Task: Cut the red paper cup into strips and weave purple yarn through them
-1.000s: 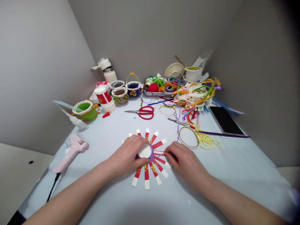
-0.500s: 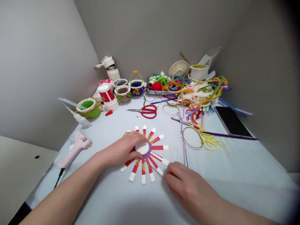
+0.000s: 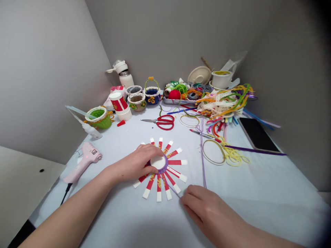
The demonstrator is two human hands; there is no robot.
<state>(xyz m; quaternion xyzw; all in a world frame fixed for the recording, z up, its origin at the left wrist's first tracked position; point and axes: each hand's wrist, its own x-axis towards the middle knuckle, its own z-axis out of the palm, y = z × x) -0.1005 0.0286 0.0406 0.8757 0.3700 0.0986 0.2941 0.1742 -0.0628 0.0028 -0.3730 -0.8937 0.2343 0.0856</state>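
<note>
A paper cup (image 3: 158,163) cut into red-and-white strips lies splayed flat like a sun, with purple yarn wound round its white base. My left hand (image 3: 142,160) grips it across the base, thumb at the near side and fingers at the far side, covering the left strips. From the woven ring, a strand of purple yarn (image 3: 170,187) runs taut over the lower right strips to my right hand (image 3: 204,205). That hand is closed in a pinch on the strand, just off the strip tips. More purple yarn trails from behind it toward the back of the table.
Red scissors (image 3: 165,122) lie beyond the cup. To the left are a pink glue gun (image 3: 85,162) and a green basket (image 3: 100,120). At right lie a pen (image 3: 205,135), an embroidery-like hoop (image 3: 214,152), yellow yarn (image 3: 234,155) and a phone (image 3: 258,134). A tray (image 3: 178,101) holds yarn.
My right hand has moved slightly down toward me, and the yarn strand between it and the cup shows straighter. My left hand keeps its hold. The view has shifted slightly.
</note>
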